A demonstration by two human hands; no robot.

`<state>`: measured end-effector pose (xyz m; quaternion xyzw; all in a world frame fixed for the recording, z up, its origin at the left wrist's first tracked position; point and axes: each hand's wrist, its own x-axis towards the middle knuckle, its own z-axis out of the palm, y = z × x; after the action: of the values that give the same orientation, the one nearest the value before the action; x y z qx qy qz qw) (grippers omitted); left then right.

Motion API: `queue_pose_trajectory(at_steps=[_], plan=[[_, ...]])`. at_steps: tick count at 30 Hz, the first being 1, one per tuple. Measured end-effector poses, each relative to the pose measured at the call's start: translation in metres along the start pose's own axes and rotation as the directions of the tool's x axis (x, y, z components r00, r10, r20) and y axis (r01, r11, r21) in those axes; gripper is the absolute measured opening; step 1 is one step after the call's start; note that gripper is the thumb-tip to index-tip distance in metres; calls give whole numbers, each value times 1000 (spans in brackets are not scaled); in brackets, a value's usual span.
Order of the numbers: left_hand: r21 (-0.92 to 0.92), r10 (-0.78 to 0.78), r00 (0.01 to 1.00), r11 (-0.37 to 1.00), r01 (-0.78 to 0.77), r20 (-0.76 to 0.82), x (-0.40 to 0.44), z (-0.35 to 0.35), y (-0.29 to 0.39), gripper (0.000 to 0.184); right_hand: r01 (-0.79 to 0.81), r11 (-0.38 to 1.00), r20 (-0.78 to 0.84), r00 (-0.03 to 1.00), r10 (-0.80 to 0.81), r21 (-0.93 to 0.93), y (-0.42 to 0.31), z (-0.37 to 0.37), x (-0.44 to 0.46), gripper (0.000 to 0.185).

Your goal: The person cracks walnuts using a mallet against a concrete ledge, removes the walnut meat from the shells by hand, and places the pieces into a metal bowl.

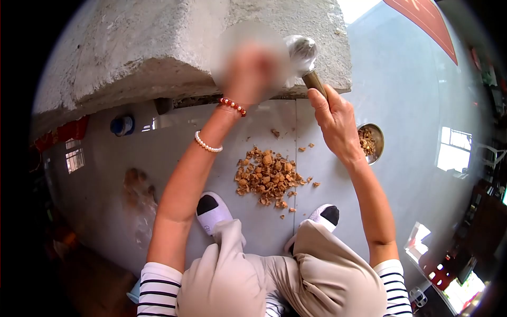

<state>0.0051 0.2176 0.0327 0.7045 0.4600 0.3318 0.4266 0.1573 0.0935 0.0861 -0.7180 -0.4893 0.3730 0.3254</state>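
My right hand (336,119) is wrapped round the wooden handle of a hammer (315,82), whose head is covered in clear plastic and lies over the concrete block (325,31). Just left of the hammer head, my left hand (251,66) is over the block's front edge; a blur hides its fingers and anything in them. Two beaded bracelets circle that wrist and forearm. On the floor below lies a pile of cracked walnut shells (266,177). Beside my right wrist, a metal bowl (381,143) holds walnut pieces.
A bottle with a blue cap (122,126) lies on the tiled floor (338,182) at the left. My slippered feet are on either side below the shell pile. A clear plastic bag (143,211) with brown contents is at the left. Furniture lines the far right.
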Motion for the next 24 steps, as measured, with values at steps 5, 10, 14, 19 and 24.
queue_pose_trajectory(at_steps=[5, 10, 14, 19, 24], plan=[[17, 196, 980, 980, -196, -37, -2, 2, -6, 22, -38, 987, -20, 999, 41, 156, -11, -13, -11, 41], [26, 187, 979, 982, -185, -88, -6, 7, -3, 24, -93, 943, -52, 992, 115, 321, -15, -25, -23, 42], [65, 270, 957, 962, -264, -107, -8, 10, -1, 24, -131, 932, -41, 987, 154, 339, 1, -18, -27, 43], [80, 225, 974, 972, -223, -24, -11, 5, 3, 27, -108, 953, -24, 993, 119, 283, 8, -6, -25, 44], [34, 188, 979, 982, -186, -83, -11, 10, -3, 34, 111, 970, -124, 989, -86, 214, -5, -2, -18, 38]])
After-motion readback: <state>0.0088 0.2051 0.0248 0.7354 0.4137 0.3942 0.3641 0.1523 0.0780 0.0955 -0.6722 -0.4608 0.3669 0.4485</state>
